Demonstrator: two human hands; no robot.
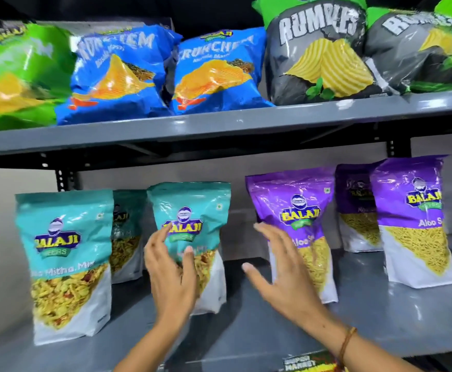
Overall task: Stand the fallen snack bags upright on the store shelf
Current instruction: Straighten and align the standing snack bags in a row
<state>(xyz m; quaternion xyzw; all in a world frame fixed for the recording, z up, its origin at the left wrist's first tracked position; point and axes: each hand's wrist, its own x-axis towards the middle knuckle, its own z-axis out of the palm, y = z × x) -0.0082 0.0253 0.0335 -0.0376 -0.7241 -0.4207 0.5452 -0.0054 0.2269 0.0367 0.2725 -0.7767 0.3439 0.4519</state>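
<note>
On the lower grey shelf (273,326) several snack pouches stand upright. A teal pouch (64,253) stands at the left, another teal pouch (127,232) behind it, and a third teal pouch (200,210) in the middle. My left hand (169,275) rests against the front of that middle teal pouch, fingers spread, thumb on its face. My right hand (283,272) is open with fingers apart, just in front of a purple pouch (297,210), holding nothing. Two more purple pouches (412,224) (356,210) stand to the right.
The upper shelf (219,127) carries a green bag (18,73), two blue chip bags (117,73) (214,71) and two black-and-green bags (318,49) (420,52), leaning back. A printed label (308,363) sits on the lower shelf's front edge.
</note>
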